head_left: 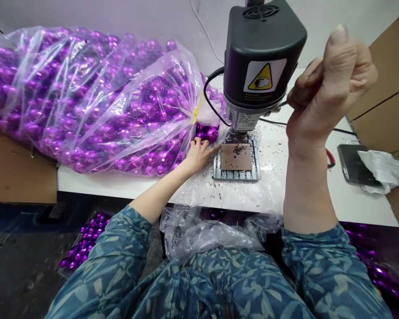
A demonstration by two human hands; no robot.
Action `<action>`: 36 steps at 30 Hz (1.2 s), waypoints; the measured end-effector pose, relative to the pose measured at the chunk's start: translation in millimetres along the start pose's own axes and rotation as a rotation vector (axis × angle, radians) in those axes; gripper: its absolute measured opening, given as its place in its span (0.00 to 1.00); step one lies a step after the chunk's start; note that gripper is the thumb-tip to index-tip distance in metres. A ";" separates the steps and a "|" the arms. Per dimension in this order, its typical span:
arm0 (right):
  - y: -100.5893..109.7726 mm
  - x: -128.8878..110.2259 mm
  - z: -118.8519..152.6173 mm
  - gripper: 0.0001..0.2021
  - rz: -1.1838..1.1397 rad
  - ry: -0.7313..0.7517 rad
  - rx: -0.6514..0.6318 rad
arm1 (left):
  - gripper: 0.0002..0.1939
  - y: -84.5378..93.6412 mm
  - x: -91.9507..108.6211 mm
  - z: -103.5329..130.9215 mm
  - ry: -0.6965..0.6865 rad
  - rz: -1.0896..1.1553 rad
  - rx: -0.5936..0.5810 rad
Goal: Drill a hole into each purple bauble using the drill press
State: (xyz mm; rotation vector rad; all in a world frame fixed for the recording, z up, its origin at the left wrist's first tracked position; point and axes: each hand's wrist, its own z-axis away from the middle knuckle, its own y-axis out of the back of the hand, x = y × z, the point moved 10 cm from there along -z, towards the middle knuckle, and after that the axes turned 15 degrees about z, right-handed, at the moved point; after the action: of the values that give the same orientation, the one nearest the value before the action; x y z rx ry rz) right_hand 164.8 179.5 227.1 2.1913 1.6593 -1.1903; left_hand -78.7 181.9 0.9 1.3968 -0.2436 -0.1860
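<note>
A small bench drill press (265, 48) with a black housing and a yellow warning label stands in front of me. My right hand (332, 84) is raised beside it, closed around the drill press lever (282, 104), whose grip is mostly hidden by my fingers. Under the chuck (241, 134), a brown square board (236, 164) with a small hole lies on the slotted metal base (256, 175). My left hand (199, 154) rests left of the base, fingers apart, at some shiny purple faceted balls (211, 134). Its thumb stretches towards the board.
A big clear bag (113, 102) of purple balls, tied with a yellow tie (195, 115), fills the table's left. Dark shavings litter the white table (272, 155). At right lie a phone (355, 164) and crumpled tissue (387, 166). Clear plastic (216, 235) hangs over my lap.
</note>
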 end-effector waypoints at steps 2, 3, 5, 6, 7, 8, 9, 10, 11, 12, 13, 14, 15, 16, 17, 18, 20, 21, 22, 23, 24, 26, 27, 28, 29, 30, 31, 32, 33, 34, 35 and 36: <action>-0.3 -1.1 0.6 0.44 -0.022 0.013 -0.011 | 0.39 0.2 -5.2 6.0 0.020 0.004 -0.014; -0.2 -2.2 1.1 0.42 -0.034 0.025 -0.015 | 0.37 0.4 -7.4 9.5 0.026 0.002 -0.016; 0.0 -4.4 2.1 0.38 -0.050 0.047 -0.023 | 0.32 1.4 -9.8 16.5 0.029 -0.011 -0.008; -0.2 -4.8 2.5 0.37 -0.052 0.052 -0.028 | 0.29 2.2 -10.2 19.3 0.030 -0.022 0.005; 0.1 -5.2 2.8 0.37 -0.054 0.055 -0.026 | 0.26 2.6 -10.3 21.5 0.034 -0.036 0.015; 0.1 -5.4 2.9 0.38 -0.056 0.058 -0.025 | 0.25 2.2 -9.9 22.7 0.038 -0.052 0.019; -0.1 -5.4 2.9 0.39 -0.057 0.059 -0.023 | 0.24 0.9 -9.1 22.9 0.039 -0.065 0.014; -0.4 -5.1 2.8 0.40 -0.057 0.058 -0.021 | 0.24 -0.9 -7.7 22.4 0.035 -0.073 0.003; -0.5 -4.7 2.6 0.41 -0.058 0.058 -0.016 | 0.25 -2.6 -5.9 21.4 0.024 -0.071 -0.007; -0.5 -4.2 2.4 0.42 -0.060 0.058 -0.010 | 0.26 -3.6 -4.0 20.4 0.007 -0.056 -0.012; -0.8 -3.3 2.0 0.42 -0.062 0.055 -0.008 | 0.27 -3.1 -2.2 19.8 -0.014 -0.030 -0.005; -1.0 -2.2 1.7 0.43 -0.065 0.052 -0.005 | 0.30 -0.7 -1.1 20.0 -0.034 0.009 0.016; -1.4 -1.5 1.5 0.43 -0.067 0.050 -0.006 | 0.33 3.5 -0.9 21.5 -0.049 0.061 0.052; -1.7 -1.3 1.4 0.43 -0.072 0.052 -0.007 | 0.34 9.7 -2.0 24.4 -0.055 0.127 0.103; -1.6 -1.8 1.5 0.43 -0.077 0.059 -0.007 | 0.33 17.7 -4.2 28.9 -0.053 0.208 0.171; -1.1 -2.6 1.7 0.42 -0.083 0.067 -0.004 | 0.30 27.3 -7.8 35.0 -0.042 0.305 0.257; 0.0 -3.7 2.5 0.40 -0.098 0.074 0.002 | 0.21 48.3 -18.5 52.2 -0.002 0.565 0.486; 0.3 -3.6 2.8 0.39 -0.104 0.070 0.003 | 0.19 55.2 -25.1 61.2 0.023 0.736 0.599; 0.6 -3.3 3.1 0.38 -0.106 0.064 0.004 | 0.19 56.8 -31.5 67.9 0.051 0.936 0.683; 0.5 -2.6 3.3 0.37 -0.106 0.056 0.001 | 0.22 52.0 -36.1 70.0 0.083 1.162 0.718; 0.5 -2.3 3.4 0.37 -0.108 0.052 0.001 | 0.26 41.8 -37.4 67.1 0.120 1.400 0.696; 0.7 -2.0 2.9 0.37 -0.107 0.058 0.005 | 0.32 15.2 -27.3 52.7 0.197 1.840 0.525; 0.3 -1.8 2.4 0.37 -0.103 0.063 0.004 | 0.32 4.5 -19.3 45.8 0.226 2.008 0.427; 0.1 -1.5 1.8 0.38 -0.098 0.070 0.005 | 0.29 -2.6 -12.5 40.4 0.243 2.134 0.353; -0.2 -1.3 1.2 0.38 -0.092 0.077 0.006 | 0.25 -6.4 -8.1 36.4 0.243 2.218 0.311; -1.0 -0.8 0.6 0.38 -0.087 0.082 0.002 | 0.20 -8.0 -6.2 33.4 0.231 2.261 0.296; -1.3 -0.2 0.2 0.37 -0.086 0.085 0.001 | 0.17 -8.7 -5.9 31.1 0.209 2.270 0.296; -1.3 0.5 -0.1 0.36 -0.090 0.086 0.002 | 0.15 -9.2 -6.5 29.0 0.182 2.248 0.303; -1.0 1.4 -0.2 0.36 -0.096 0.084 0.004 | 0.17 -10.3 -7.5 26.7 0.155 2.202 0.313; -0.6 2.1 -0.1 0.35 -0.100 0.080 0.006 | 0.20 -11.9 -8.9 23.9 0.131 2.139 0.329; -0.2 2.9 0.1 0.33 -0.101 0.073 0.006 | 0.24 -14.1 -10.3 20.4 0.107 2.069 0.346; 0.0 3.6 0.3 0.32 -0.107 0.064 0.004 | 0.28 -16.7 -11.3 16.0 0.083 2.000 0.363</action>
State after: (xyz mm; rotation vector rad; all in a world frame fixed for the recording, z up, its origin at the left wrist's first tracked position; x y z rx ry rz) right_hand 165.0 182.0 224.5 2.1905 1.8215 -1.1614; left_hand -93.8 167.1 -13.7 0.9232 -1.4875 1.6013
